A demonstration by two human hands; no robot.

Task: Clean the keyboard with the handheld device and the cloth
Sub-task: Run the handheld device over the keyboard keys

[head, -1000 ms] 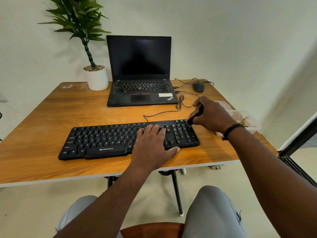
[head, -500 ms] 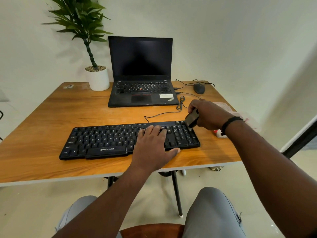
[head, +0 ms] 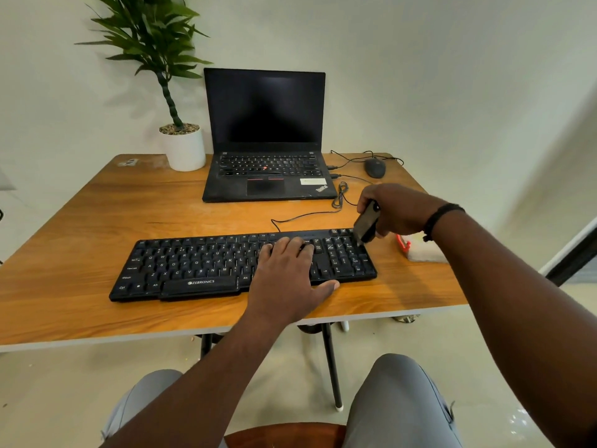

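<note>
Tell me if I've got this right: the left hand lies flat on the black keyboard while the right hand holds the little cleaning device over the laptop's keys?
Not quite. In the head view the right hand holds the cleaning device at the right end of the black keyboard, not over the laptop. The left hand does lie flat on that keyboard.

My two hands at work

My left hand (head: pixel 287 273) lies flat, fingers straight, thumb spread out to the side. My right hand (head: pixel 395 210) curls tight around the handheld device (head: pixel 366 223), wrist bent, forearm reaching in.
</note>
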